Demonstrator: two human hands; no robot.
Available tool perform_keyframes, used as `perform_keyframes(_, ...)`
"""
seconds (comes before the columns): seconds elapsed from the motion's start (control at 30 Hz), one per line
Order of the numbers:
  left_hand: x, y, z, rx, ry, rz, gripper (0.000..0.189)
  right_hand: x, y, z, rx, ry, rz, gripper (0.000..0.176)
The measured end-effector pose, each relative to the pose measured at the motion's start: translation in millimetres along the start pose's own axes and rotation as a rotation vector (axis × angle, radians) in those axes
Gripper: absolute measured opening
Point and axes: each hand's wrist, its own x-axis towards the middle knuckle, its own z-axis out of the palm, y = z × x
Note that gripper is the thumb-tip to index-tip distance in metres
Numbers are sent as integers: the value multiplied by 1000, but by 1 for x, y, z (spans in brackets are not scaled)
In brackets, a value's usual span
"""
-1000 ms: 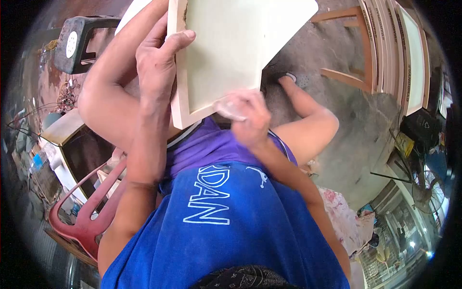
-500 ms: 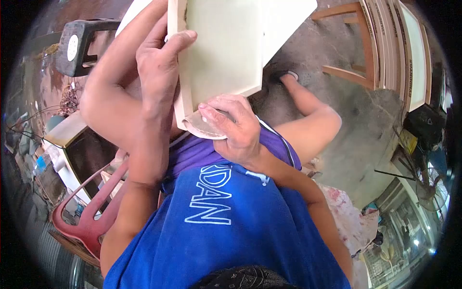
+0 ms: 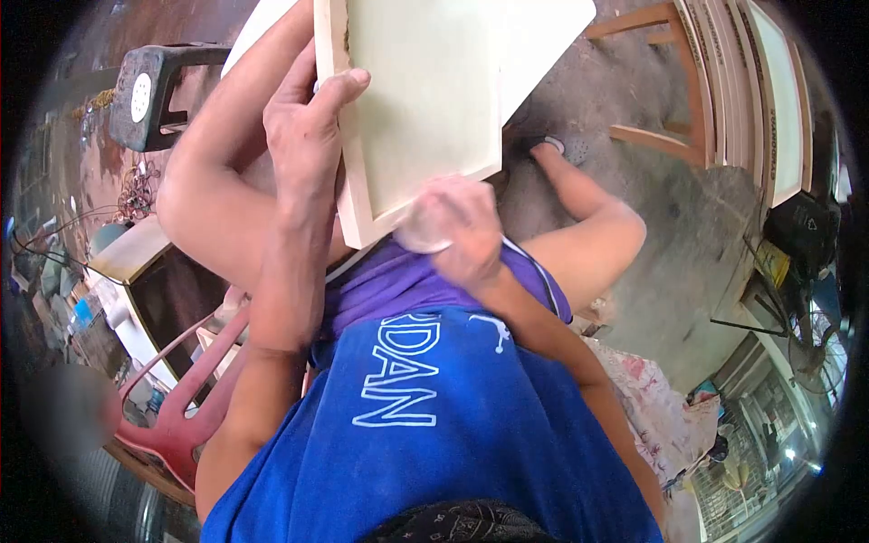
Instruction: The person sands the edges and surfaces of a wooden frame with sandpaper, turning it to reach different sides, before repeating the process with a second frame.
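Note:
A pale, cream-coloured wooden panel with a raised frame rests on my lap, tilted toward me. My left hand grips its left edge, thumb hooked over the frame. My right hand is blurred and presses a worn piece of sandpaper against the panel's near bottom edge. My knees and purple shorts lie under the panel.
I sit on a red plastic chair. A dark stool stands at the upper left. Several framed panels lean upright at the upper right on the concrete floor. Clutter and a box lie at the left, a fan at the right.
My right hand with the sandpaper has slid back and forth along the panel's bottom edge, now shifted up and right. My left hand keeps its hold on the frame.

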Motion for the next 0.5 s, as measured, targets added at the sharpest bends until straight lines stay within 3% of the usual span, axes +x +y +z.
perform_keyframes(0.07,0,-9,-7,-47,-30,34,57,-28,58,-2,-138,26,118,36)
perform_keyframes(0.13,1,-10,-7,-47,-46,31,57,-20,62,-7,-139,21,187,33)
perform_keyframes(0.27,-1,3,9,33,-106,70,60,16,-24,-5,71,47,45,40)
perform_keyframes(0.33,-2,2,8,3,-73,50,59,23,-27,-11,132,15,14,41)
perform_keyframes(0.5,4,-6,-15,-4,-24,-7,57,-30,78,-10,-165,-9,133,47)
